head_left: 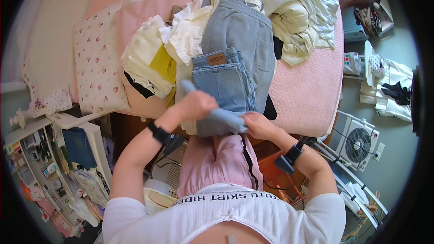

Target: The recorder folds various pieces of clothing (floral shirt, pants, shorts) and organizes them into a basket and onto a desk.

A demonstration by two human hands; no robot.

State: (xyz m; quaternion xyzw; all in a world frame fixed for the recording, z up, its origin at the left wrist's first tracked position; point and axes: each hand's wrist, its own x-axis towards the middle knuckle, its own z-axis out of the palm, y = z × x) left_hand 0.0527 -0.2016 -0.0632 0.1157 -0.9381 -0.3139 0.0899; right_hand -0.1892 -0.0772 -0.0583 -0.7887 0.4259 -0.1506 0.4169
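My left hand (199,105) is closed around one end of a light blue garment (224,118), which is bunched into a narrow band. At the other end, my right hand (257,125) pinches the same cloth. Slight blur softens the left hand and the cloth's upper tip. Directly beyond them lies a folded pair of blue jeans (221,81) with a brown waist patch. Whether the held cloth joins these jeans I cannot tell. Under the jeans, grey-blue trousers (237,25) are spread over the bed's near edge.
White and yellow-green clothes (162,65) pile up left of the trousers. A crumpled cream quilt (294,22) lies at the far right of the pink bed cover (303,95). A patterned pillow (97,58) is at left. A fan (357,143) and a shelf unit (49,176) flank me.
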